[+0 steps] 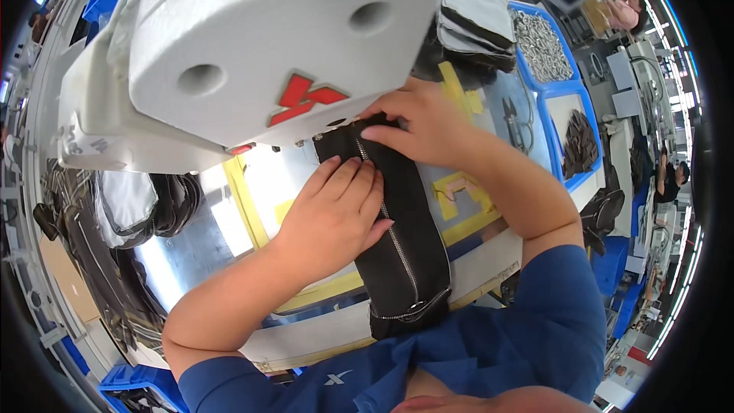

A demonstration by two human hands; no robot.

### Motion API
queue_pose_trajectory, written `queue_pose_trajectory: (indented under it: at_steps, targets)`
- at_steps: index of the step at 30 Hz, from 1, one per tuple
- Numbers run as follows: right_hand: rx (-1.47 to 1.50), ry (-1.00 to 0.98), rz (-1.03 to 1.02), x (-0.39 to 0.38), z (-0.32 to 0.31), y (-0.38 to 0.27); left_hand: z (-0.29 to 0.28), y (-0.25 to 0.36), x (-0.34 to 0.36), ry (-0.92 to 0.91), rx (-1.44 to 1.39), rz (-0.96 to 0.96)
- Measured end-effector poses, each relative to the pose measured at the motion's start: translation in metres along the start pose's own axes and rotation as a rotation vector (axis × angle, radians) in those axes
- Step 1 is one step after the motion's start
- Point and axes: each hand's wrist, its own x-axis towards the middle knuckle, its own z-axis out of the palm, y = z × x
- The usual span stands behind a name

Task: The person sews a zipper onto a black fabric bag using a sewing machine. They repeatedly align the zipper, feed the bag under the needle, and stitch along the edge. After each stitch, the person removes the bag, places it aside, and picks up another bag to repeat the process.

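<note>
A long black fabric piece (420,214) with a silvery zipper (399,248) down its middle lies under the white sewing machine head (275,38). Its near end hangs toward my body, where another zipper crosses it. My left hand (329,214) rests flat on the fabric, left of the zipper, fingers stretched out and the thumb reaching over the zipper teeth. At the far end, my right hand (424,122) grips the fabric's edge between thumb and fingers, close to the machine. The machine head hides the needle area.
Stacked black and grey pieces (475,19) sit far right, beside blue bins of metal hardware (541,46) and dark pieces (581,145). Scissors (516,122) lie nearby. Yellow tape (243,199) marks the table. More pieces (126,206) and striped fabric (92,245) lie left.
</note>
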Motion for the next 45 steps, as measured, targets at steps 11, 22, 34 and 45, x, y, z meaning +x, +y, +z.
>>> queue_pose_trajectory:
  at_steps: [11, 22, 34, 45]
  targets:
    - [-0.125, -0.049, -0.336, -0.008, 0.008, 0.019, 0.002, -0.003, -0.001, 0.006, -0.014, -0.004]
    - [-0.303, -0.017, -0.365, -0.008, 0.012, 0.008, 0.003, -0.004, -0.002, 0.035, -0.057, -0.001]
    - [-0.35, -0.018, -0.375, -0.008, 0.012, 0.005, 0.004, -0.005, -0.002, 0.07, -0.077, 0.007]
    - [-0.346, -0.014, -0.429, -0.005, 0.011, 0.012, 0.006, -0.005, -0.004, 0.084, -0.068, 0.011]
